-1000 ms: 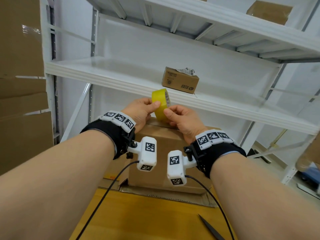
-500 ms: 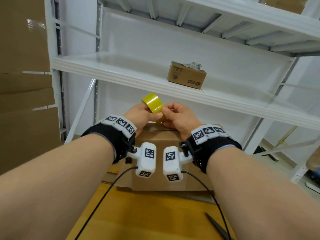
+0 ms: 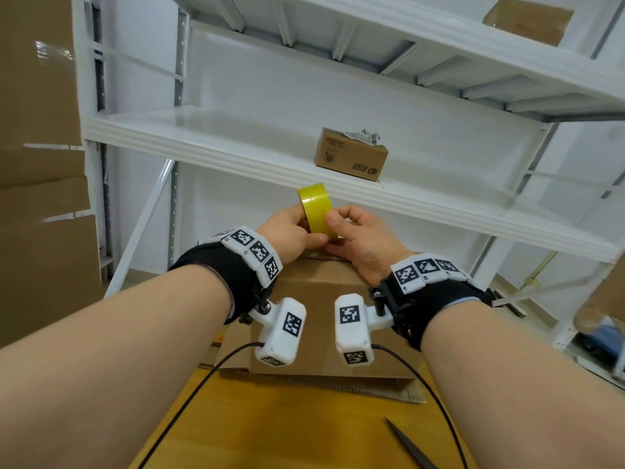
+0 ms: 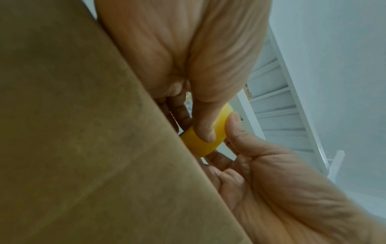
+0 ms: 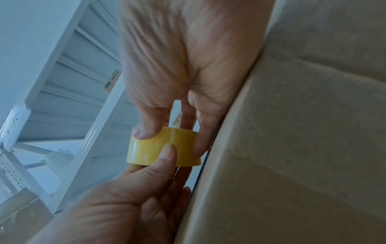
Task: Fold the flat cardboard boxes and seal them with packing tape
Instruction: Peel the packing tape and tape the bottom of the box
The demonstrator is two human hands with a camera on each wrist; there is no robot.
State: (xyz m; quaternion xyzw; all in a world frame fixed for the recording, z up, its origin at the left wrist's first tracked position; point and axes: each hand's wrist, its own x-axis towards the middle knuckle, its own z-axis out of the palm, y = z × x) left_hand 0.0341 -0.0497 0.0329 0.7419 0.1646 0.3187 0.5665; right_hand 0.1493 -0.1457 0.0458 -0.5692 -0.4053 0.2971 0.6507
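A yellow packing tape roll [image 3: 316, 211] [image 4: 200, 143] [image 5: 163, 148] stands on edge just above the far top edge of a folded brown cardboard box [image 3: 321, 316] [image 4: 83, 132] [image 5: 292, 148]. My left hand [image 3: 309, 230] grips the roll from the left, thumb across its outer face. My right hand [image 3: 333, 223] pinches the same roll from the right with thumb and fingers. In the right wrist view both thumbs press on the tape's outer band. No loose tape end shows.
The box sits on flat cardboard [image 3: 406, 390] on a wooden table [image 3: 270, 428]. Scissor tips [image 3: 409, 445] lie at the near right. White shelving [image 3: 236, 150] behind carries a small printed carton [image 3: 351, 154]. Stacked cardboard boxes [image 3: 40, 164] stand at the left.
Both hands have turned the tape roll: half a second ago it was tilted and low over the box, now it stands on edge a little higher. The box has not moved.
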